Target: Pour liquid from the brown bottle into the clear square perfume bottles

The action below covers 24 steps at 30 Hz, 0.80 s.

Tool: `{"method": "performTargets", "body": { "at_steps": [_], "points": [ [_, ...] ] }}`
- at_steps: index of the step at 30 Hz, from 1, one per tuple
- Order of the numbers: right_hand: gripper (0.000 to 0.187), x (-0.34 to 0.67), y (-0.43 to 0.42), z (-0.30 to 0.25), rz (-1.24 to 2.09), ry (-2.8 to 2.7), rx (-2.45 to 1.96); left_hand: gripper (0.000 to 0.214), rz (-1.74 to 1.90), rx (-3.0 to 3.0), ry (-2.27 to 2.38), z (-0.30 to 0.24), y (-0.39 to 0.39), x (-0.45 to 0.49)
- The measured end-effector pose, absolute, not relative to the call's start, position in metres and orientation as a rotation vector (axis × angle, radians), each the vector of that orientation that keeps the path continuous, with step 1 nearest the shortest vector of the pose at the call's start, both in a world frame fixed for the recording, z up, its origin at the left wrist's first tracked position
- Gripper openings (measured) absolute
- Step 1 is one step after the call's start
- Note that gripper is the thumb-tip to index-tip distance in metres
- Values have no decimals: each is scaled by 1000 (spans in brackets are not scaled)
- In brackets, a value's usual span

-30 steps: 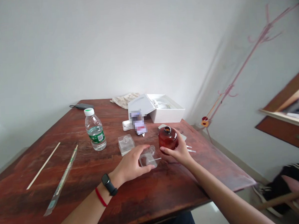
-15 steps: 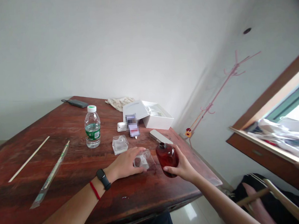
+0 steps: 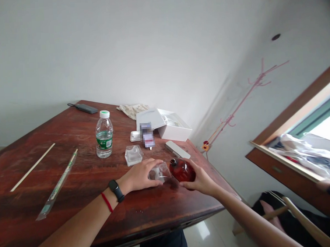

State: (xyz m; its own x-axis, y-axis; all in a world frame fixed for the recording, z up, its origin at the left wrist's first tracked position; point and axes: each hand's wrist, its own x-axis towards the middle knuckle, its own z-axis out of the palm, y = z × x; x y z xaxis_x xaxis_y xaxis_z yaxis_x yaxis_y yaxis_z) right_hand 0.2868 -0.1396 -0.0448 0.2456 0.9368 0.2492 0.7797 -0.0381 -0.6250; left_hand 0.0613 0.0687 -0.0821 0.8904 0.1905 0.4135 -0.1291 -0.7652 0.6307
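Observation:
My left hand [image 3: 142,175] is closed around the left side of a small clear plastic container [image 3: 160,172], near the table's front. In my right hand [image 3: 199,178] is a reddish-brown bottle [image 3: 183,171], held from its right side. The bottle leans left, its uncapped neck pointing at the container and close beside it. I cannot make out whether liquid is flowing. A second clear container [image 3: 134,155] stands just behind my left hand. Further left, a water bottle [image 3: 104,136] with a white cap and green label stands upright.
On the wooden table [image 3: 82,194] lie a bare thin stick [image 3: 33,167], a wrapped stick [image 3: 59,184], a grey case [image 3: 177,150], a dark grey device [image 3: 86,108] and a cloth [image 3: 131,110]. An opened white box [image 3: 175,130] stands behind. Another person sits at the right.
My right hand has tilted the reddish-brown bottle leftward, bringing its neck nearer the clear container. My left hand keeps its hold. The whole view has shifted slightly.

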Motion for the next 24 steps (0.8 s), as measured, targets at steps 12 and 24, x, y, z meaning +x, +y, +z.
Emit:
{"method": "performTargets", "body": {
  "at_steps": [12,24],
  "points": [
    [92,293,-133,-38,269,-1689,-1886,76,656,2291,125,-84,70,62],
    [93,301,-134,-39,256,-1794,-1940,82,646,2232,67,-84,72,63]
  ]
}}
